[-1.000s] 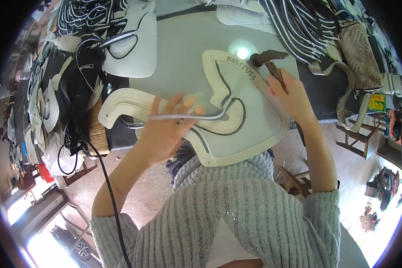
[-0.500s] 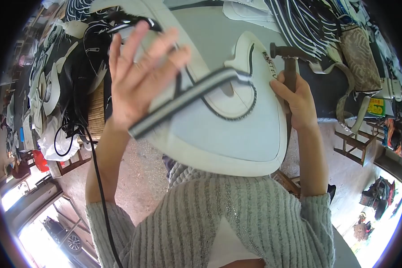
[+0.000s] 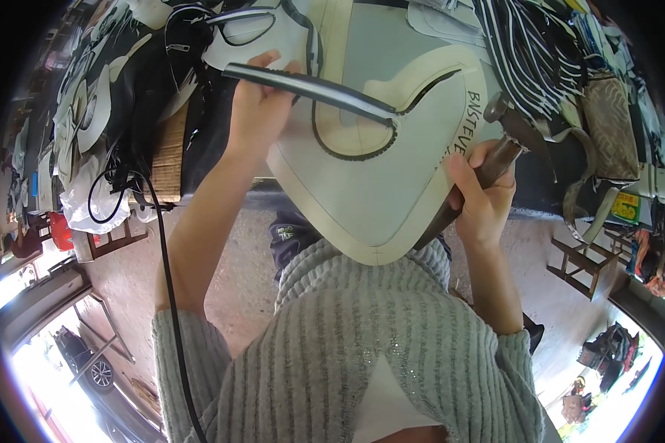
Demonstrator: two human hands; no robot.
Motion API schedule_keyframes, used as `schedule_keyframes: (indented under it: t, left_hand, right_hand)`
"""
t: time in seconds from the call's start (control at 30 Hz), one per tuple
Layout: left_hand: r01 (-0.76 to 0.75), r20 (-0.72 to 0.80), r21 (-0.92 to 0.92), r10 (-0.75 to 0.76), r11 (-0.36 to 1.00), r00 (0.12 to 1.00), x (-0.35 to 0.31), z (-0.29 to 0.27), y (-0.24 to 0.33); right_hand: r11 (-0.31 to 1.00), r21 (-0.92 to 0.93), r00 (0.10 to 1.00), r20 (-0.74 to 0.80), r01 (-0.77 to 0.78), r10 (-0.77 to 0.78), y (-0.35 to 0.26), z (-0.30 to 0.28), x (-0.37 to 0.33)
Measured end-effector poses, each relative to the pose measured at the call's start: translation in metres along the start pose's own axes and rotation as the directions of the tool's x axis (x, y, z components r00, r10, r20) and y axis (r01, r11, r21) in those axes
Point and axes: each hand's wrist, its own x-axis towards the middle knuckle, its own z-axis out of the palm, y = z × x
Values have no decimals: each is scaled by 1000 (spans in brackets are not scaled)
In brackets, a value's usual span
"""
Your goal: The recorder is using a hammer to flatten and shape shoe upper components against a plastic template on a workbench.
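A pale, flat pattern piece (image 3: 362, 196) with a rounded point toward me lies over the table's near edge. Black stitched-looking edging follows its curved cut-out. From that edging a dark strip with a light centre line (image 3: 325, 92) rises to the left. My left hand (image 3: 257, 122) is closed around the strip near its free end, the fingertips partly behind it. My right hand (image 3: 488, 196) grips a hammer (image 3: 504, 156) by its dark handle, head pointing away from me. The right thumb lies along the handle beside the piece's right edge, next to handwriting.
Another pale piece with dark edging (image 3: 255, 44) lies beyond my left hand. Striped strips (image 3: 528, 55) heap at the back right beside a patterned pouch (image 3: 609, 125). A black cable (image 3: 162, 266) hangs at the left. A wooden stool (image 3: 587, 262) stands at the right.
My left hand, spread and blurred before, has closed on the strip and swung its free end away from me. The pattern piece has turned; the hammer now tilts to the right.
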Motion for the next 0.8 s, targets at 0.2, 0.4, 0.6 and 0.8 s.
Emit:
schedule_keyframes:
  t: [0.2,0.4,0.6,0.8]
  left_hand:
    - [-443,74,272,440,854,895,20,-12,28]
    - [-671,599,242,436,701,672,26,16,13]
    - [-792,483,411,629,451,609,21,32,-4]
    - [-20,396,-59,42,998,917,-32,18,31]
  right_hand:
    - [986,-157,979,185,-53,82,-18,-18,-14]
    - [960,-269,997,39,78,-70,-38,-20,14]
    - [921,-387,954,291,43,78,-29,10,59]
    - [903,-427,960,268,45,79,-26,24,92]
